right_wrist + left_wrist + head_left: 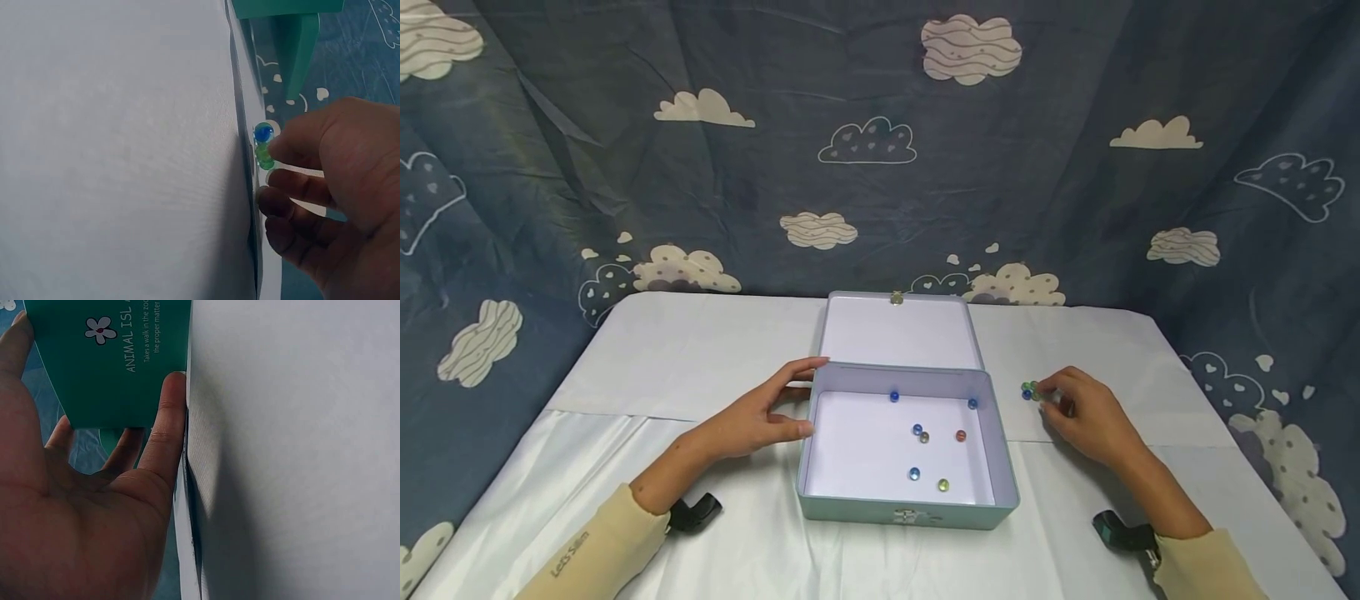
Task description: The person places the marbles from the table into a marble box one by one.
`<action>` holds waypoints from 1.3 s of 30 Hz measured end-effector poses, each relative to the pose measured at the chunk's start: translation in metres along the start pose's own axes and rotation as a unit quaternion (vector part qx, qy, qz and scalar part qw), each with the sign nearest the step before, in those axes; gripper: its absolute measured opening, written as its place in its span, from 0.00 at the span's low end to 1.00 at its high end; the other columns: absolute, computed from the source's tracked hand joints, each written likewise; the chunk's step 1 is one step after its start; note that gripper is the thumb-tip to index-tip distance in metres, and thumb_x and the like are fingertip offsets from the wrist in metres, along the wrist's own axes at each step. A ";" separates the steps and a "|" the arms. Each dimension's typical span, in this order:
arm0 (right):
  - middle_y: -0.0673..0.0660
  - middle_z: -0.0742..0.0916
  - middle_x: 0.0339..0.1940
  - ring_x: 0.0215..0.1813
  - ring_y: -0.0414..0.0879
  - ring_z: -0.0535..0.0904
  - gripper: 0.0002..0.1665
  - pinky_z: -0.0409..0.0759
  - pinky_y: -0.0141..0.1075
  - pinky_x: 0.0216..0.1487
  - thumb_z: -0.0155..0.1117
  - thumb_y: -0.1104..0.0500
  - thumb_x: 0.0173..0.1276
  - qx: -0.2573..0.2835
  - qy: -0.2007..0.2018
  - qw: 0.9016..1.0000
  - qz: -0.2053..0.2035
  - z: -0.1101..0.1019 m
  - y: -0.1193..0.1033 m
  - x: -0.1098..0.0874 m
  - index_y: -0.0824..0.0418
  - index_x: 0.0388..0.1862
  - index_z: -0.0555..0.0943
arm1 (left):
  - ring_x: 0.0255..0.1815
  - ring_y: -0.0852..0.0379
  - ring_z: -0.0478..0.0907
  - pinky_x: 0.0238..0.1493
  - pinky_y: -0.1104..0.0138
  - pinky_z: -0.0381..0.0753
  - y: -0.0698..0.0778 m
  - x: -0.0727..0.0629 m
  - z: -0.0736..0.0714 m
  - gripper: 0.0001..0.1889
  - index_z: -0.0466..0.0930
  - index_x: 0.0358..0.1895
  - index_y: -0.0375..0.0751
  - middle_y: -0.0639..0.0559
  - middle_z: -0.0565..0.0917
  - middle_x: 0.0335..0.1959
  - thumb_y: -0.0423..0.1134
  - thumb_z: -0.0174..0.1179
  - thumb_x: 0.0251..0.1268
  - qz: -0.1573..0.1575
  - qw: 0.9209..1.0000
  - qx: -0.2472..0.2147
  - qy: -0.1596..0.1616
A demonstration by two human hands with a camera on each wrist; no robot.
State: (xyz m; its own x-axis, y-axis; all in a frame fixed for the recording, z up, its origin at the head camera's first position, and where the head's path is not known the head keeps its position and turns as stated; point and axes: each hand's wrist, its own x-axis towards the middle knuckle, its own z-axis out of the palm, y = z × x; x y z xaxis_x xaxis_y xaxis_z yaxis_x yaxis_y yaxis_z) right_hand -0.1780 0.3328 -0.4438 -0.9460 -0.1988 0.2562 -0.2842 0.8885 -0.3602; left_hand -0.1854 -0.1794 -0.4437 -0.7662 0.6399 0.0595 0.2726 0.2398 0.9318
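Note:
An opened tin box (910, 514), green outside and pale inside, stands before me with several glass marbles (961, 436) scattered on its floor. My left hand (752, 417) rests against its left wall, fingers fairly straight and spread; printed lettering shows on that green wall (112, 381) in the left wrist view. To the right of the tin, my right hand (1093, 417) is at a small cluster of blue and green marbles (1027, 390) on the table. In the right wrist view, the thumb overlaps a green marble (264, 152), and a gap separates thumb and forefinger.
The tin's lid (898, 329) lies folded back behind the box. White cloth (722, 333) covers the table, its back edge meeting a dark blue curtain (880, 192) with cloud prints. Black wrist devices (696, 512) sit below both hands.

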 end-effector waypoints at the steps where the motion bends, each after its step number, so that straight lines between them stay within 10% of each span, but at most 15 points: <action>1: 0.57 0.85 0.43 0.35 0.46 0.76 0.14 0.76 0.37 0.33 0.73 0.68 0.65 0.002 -0.002 1.000 0.000 0.000 0.000 0.000 0.64 0.50 0.87 | 0.81 0.36 0.64 0.64 0.55 0.83 0.000 0.000 0.000 0.47 0.51 0.85 0.69 0.44 0.60 0.82 0.34 0.68 0.74 0.000 1.000 -0.001 -0.001; 22: 0.51 0.83 0.33 0.34 0.46 0.76 0.10 0.77 0.36 0.33 0.73 0.67 0.61 -0.009 -0.001 1.000 -0.011 -0.001 -0.008 -0.001 0.61 0.42 0.87 | 0.81 0.38 0.63 0.63 0.60 0.83 -0.002 0.000 0.001 0.47 0.52 0.84 0.71 0.46 0.60 0.82 0.34 0.68 0.73 -0.004 1.000 -0.002 0.000; 39: 0.43 0.84 0.37 0.32 0.40 0.78 0.17 0.77 0.29 0.31 0.76 0.73 0.59 0.070 0.057 0.987 -0.130 -0.015 -0.061 -0.004 0.55 0.42 0.88 | 0.81 0.38 0.64 0.63 0.59 0.84 0.000 0.000 0.000 0.46 0.51 0.85 0.69 0.46 0.60 0.82 0.38 0.69 0.74 0.002 1.000 -0.007 -0.003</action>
State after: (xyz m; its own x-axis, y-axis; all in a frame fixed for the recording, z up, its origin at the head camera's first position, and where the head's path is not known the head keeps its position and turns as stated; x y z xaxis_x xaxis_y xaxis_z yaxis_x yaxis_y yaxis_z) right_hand -0.1547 0.2850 -0.4095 -0.8168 -0.3570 0.4531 -0.5414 0.7458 -0.3883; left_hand -0.1854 -0.1792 -0.4441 -0.7613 0.6455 0.0611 0.2672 0.2265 0.9367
